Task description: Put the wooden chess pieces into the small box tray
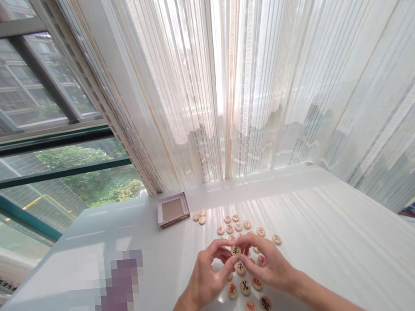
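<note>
Both my hands meet over a white table point(326, 222), pinching one round wooden chess piece point(235, 251) with a black character between their fingertips. My left hand point(207, 276) grips it from the left, my right hand point(270, 264) from the right. Several more wooden discs with red or black characters point(245, 286) lie flat on the table under and around my hands; others point(235, 225) are spread just beyond them. A few blank-side pieces point(200, 217) sit farther back.
A small square open box point(172, 210) lies on the table at the back left. A blurred-out reddish object point(114, 294) sits near the front left. Sheer curtains point(258, 73) and a window stand right behind the table's far edge.
</note>
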`<state>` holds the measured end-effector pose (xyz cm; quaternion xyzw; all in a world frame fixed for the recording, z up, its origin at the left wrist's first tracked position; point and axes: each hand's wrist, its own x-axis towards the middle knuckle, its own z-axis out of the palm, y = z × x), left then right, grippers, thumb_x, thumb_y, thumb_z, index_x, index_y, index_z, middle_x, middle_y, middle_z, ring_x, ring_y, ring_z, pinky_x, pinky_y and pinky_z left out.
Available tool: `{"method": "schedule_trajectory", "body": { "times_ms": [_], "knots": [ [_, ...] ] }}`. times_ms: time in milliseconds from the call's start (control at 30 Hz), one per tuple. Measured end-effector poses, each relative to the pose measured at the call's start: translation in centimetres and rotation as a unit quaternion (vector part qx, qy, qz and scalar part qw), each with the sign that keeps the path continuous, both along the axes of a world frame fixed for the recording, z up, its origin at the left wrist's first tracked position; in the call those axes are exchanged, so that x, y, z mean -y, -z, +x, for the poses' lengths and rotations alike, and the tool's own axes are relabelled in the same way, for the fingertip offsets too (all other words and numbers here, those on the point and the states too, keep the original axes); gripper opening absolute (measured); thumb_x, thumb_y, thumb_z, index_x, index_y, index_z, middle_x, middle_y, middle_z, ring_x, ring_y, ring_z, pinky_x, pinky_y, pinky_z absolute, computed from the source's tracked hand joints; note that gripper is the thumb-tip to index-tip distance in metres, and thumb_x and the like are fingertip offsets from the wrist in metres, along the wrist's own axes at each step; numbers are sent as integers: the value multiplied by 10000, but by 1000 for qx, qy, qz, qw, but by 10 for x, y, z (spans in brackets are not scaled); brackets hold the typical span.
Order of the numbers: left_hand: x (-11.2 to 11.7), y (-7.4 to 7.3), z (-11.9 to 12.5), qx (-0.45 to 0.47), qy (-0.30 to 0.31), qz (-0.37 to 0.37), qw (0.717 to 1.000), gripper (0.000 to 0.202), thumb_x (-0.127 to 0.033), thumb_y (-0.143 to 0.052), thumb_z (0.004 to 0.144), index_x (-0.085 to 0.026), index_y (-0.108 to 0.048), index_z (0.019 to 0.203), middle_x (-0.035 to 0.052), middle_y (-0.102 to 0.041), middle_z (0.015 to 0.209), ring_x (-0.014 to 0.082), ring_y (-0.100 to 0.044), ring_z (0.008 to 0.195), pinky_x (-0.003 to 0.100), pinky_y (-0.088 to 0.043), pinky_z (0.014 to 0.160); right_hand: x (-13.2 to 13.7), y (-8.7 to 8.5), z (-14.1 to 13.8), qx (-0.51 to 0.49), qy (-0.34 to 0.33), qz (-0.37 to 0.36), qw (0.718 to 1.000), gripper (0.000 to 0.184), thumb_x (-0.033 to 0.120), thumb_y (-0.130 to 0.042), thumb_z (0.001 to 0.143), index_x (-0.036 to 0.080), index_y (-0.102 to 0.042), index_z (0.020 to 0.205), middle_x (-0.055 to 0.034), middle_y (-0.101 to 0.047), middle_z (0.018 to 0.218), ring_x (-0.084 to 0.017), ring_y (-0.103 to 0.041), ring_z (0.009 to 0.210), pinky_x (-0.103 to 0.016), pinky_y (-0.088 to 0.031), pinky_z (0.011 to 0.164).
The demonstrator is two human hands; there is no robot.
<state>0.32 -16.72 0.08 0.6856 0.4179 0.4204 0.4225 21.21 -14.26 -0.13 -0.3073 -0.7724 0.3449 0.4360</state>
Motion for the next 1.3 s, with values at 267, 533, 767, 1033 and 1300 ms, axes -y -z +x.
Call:
{"method": "schedule_trajectory", "body": {
  "times_ms": [267,533,767,1033,1300],
  "knots": [
    [1,7,0,23,-14,-47,999,235,-402,-639,980,-194,-549,1046,35,-720,755,171,-692,681,254,-543,659,4,1,-4,20,-15,5,1000,150,176,-631,945,243,-669,1073,-40,-737,926,-198,-694,821,-356,-578,773],
    [0,9,5,43,-16,-38,998,220,-417,-610,991,-198,-586,976,62,-733,797,160,-673,637,253,-544,617,5,4,-3,44,-19,20,999,220,143,-686,883,247,-668,1076,-38,-728,924,-211,-690,844,-363,-570,778],
    [1,3,3,50,-11,-50,997,229,-398,-531,1040,-182,-594,1086,73,-741,849,152,-663,649,292,-558,688,2,3,-2,38,5,7,999,212,184,-667,925,248,-674,1127,-32,-735,947,-194,-688,845,-343,-564,797],
    [2,0,2,36,12,-31,999,254,-354,-600,1000,-188,-552,1185,74,-734,916,169,-683,711,296,-566,732,0,1,-1,8,-10,-11,1000,244,193,-597,975,251,-666,1201,-54,-748,1001,-206,-709,873,-366,-582,833],
    [2,2,3,16,11,-3,1000,222,-307,-614,987,-200,-577,1178,77,-763,898,185,-712,743,292,-574,738,0,0,0,6,-15,-39,999,160,252,-593,991,221,-679,1122,-53,-742,945,-201,-704,842,-347,-580,804]
  ]
}}
